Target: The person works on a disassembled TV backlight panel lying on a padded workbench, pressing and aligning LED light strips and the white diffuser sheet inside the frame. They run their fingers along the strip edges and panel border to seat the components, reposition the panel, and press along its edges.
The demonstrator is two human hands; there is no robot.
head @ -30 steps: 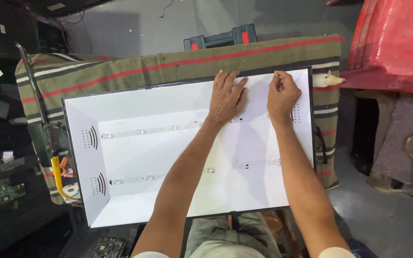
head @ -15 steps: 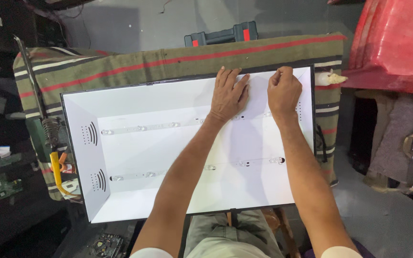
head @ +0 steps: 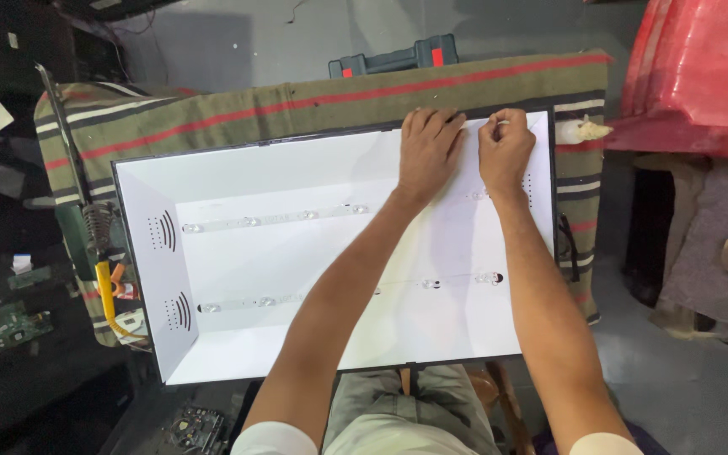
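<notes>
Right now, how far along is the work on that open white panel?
Done: white panel lies open on the striped blanket, LED strips exposed. In hand: left hand and right hand press its far edge. Left: judging by that, probably the remaining edges.

My screen shell [head: 238, 253] lies open and flat in front of me, a white rectangular tray with a thin black frame (its glass front is off). A dark green case [head: 393, 59] with red clasps stands at the far edge. I see no labels or signs.
</notes>
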